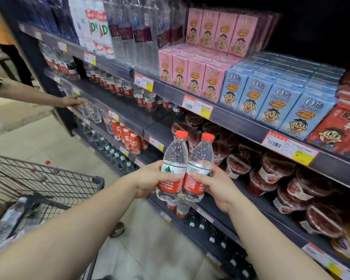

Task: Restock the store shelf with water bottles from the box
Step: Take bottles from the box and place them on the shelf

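Note:
I hold two small clear water bottles with red caps and red labels, upright and side by side, in front of the shelves. My left hand (148, 179) grips the left bottle (173, 164) around its label. My right hand (214, 186) grips the right bottle (198, 166) the same way. The two bottles touch each other. Behind them, the second shelf (127, 112) holds a row of the same red-labelled bottles (127, 89) toward its back left, with bare dark board in front of that row.
A wire shopping cart (38, 178) stands at lower left with a wrapped pack (6, 219) inside. Another person's hand (72, 102) reaches onto the shelf at left. Dark dessert cups (271, 168) fill the shelf on the right, with pink and blue drink cartons (240, 85) above.

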The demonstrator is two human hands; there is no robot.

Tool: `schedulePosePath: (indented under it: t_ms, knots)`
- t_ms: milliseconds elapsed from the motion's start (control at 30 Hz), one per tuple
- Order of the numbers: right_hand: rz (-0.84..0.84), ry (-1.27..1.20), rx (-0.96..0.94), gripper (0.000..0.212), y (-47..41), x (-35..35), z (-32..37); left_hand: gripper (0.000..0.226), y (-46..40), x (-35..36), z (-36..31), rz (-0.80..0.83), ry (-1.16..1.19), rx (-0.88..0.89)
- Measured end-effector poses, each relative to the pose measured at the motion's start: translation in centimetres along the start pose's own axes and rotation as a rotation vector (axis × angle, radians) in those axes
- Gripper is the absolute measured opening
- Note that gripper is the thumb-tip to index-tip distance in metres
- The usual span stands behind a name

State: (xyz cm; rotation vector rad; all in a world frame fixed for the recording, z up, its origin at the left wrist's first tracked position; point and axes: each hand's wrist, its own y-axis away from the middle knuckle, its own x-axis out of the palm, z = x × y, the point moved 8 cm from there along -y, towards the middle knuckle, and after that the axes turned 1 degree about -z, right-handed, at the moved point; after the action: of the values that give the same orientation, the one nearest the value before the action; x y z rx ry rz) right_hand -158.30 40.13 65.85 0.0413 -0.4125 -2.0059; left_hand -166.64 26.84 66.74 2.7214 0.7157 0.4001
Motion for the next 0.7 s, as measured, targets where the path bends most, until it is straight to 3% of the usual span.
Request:
schedulePosePath:
  t_ms: [200, 467, 600, 700]
  knots:
    - [0.032, 0.044, 0.013, 0.048, -2.1, 1.6, -0.2, 0.051, -0.2, -2.6, -0.2, -0.052, 0.018, 0.009]
    - [0.032, 0.16, -0.016, 0.037, -7.4, 5.0, 0.6, 0.045, -2.2, -8.0, -1.6, -0.069, 0.068, 0.059]
    - [0.052, 0.233, -0.034, 0.042, -11.4, 8.1, 1.1, 0.092, -3.9, -12.6, -2.0, -0.116, 0.073, 0.083]
    - [0.055, 0.226, -0.04, 0.043, -14.5, 10.4, 1.4, 0.095, -5.2, -15.9, -2.2, -0.11, 0.109, 0.106]
